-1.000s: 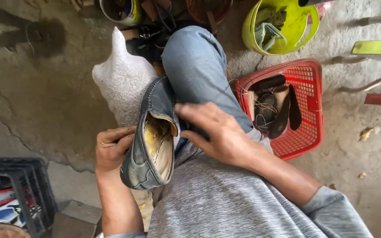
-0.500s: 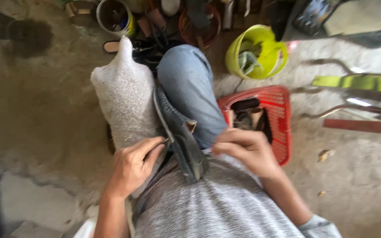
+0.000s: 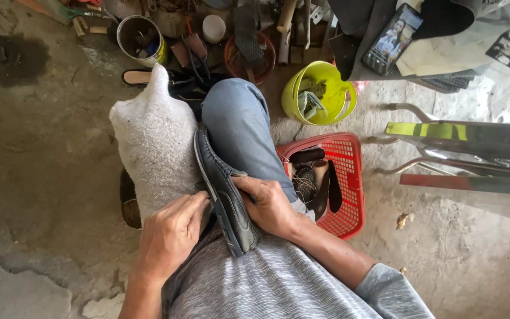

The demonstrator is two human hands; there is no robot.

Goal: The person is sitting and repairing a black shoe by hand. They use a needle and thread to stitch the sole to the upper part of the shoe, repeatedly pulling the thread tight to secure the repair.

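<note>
The left hand [image 3: 169, 233] and right hand [image 3: 270, 204] each close their grip on one side of a dark leather shoe [image 3: 222, 192], held on edge across the lap between a grey cloth-covered knee [image 3: 151, 142] and a jeans-clad knee [image 3: 237, 127]. Just beside the right wrist, a red basket [image 3: 349, 177] sits on the concrete floor [image 3: 42, 147].

This looks like a small shoe repair workshop on a rough concrete floor [image 3: 42, 177]. At the top of the frame lie tools, a tin can [image 3: 140, 40] and a green bucket [image 3: 320, 94]. A red basket [image 3: 340, 183] at centre right holds brushes and shoe parts.
</note>
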